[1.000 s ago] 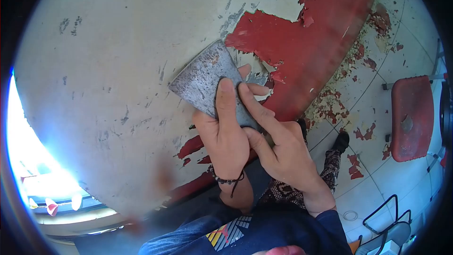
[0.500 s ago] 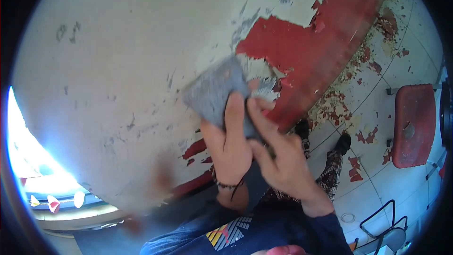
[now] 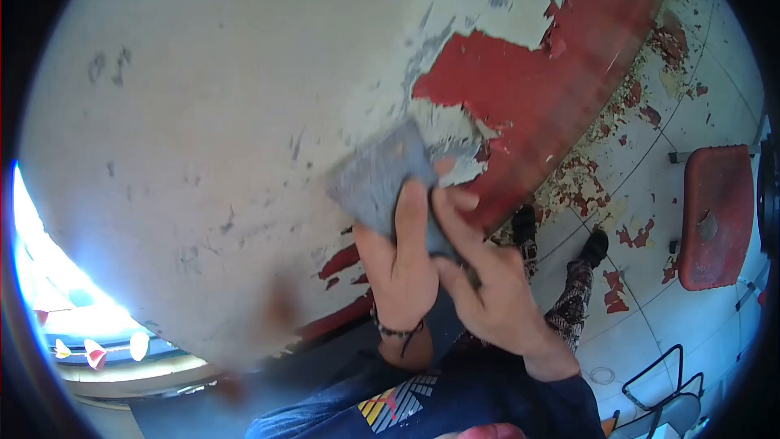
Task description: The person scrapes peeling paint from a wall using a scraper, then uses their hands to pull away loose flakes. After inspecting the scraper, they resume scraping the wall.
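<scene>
A wide grey scraper (image 3: 382,171) with a flat, scuffed blade lies over the pale wall surface (image 3: 244,73), left of the remaining red paint (image 3: 520,89). My left hand (image 3: 402,276), with a dark cord bracelet at the wrist, grips it from below, thumb stretched along the blade. From the right, my right hand (image 3: 496,293) closes on the same tool, fingers at its edge. Both hands cover the scraper's near end. Ragged red paint edges and grey smears show beside the blade.
Paint flakes (image 3: 585,187) litter the tiled floor along the curved red edge. A red stool seat (image 3: 717,218) stands at the right, with a black-framed chair (image 3: 666,398) below it. Bright light enters at lower left, near a string of small decorations (image 3: 96,354).
Both hands and the scraper have slid a short way down in the view, toward my body. The grip looks the same, and the camera has shifted slightly.
</scene>
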`<action>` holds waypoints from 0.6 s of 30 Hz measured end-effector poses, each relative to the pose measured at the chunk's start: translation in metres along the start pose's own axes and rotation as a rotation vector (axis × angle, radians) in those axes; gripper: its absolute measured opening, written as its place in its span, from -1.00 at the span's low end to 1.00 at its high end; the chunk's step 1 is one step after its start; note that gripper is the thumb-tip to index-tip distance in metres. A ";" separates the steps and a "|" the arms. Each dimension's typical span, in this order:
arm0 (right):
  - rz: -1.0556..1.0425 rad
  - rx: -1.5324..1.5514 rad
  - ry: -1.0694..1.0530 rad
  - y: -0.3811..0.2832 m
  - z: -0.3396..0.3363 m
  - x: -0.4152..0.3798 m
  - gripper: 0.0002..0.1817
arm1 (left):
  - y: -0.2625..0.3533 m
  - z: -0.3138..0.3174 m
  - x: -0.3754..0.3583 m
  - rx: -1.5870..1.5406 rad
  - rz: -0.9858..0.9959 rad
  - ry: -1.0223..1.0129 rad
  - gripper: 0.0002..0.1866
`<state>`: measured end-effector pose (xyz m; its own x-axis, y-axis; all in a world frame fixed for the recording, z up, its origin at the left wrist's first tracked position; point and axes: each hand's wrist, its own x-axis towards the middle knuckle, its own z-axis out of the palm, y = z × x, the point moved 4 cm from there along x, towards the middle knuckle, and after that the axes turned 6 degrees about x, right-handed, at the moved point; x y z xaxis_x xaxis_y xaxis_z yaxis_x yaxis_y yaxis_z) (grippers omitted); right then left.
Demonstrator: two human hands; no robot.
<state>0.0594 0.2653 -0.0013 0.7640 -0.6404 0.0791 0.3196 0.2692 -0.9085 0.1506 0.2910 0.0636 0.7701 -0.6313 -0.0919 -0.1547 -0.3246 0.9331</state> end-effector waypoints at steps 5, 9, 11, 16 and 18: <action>0.054 0.037 -0.001 -0.001 -0.001 0.001 -0.34 | -0.002 0.006 0.000 -0.006 0.051 0.033 -0.68; -0.233 0.001 0.140 -0.004 -0.003 0.003 -0.36 | 0.002 0.005 0.006 0.004 -0.035 -0.078 -0.69; 0.216 0.119 -0.049 -0.011 -0.013 0.009 -0.34 | 0.003 0.012 0.009 0.075 0.041 -0.027 -0.68; -0.129 0.051 0.101 0.001 0.005 -0.001 -0.33 | 0.000 0.004 0.007 0.059 0.001 -0.041 -0.68; -0.031 0.083 0.049 -0.005 -0.005 0.003 -0.32 | 0.001 0.007 0.011 0.064 0.041 -0.079 -0.67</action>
<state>0.0571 0.2584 0.0013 0.7255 -0.6830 0.0847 0.3895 0.3059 -0.8687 0.1549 0.2788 0.0608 0.7116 -0.6975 -0.0838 -0.2262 -0.3403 0.9127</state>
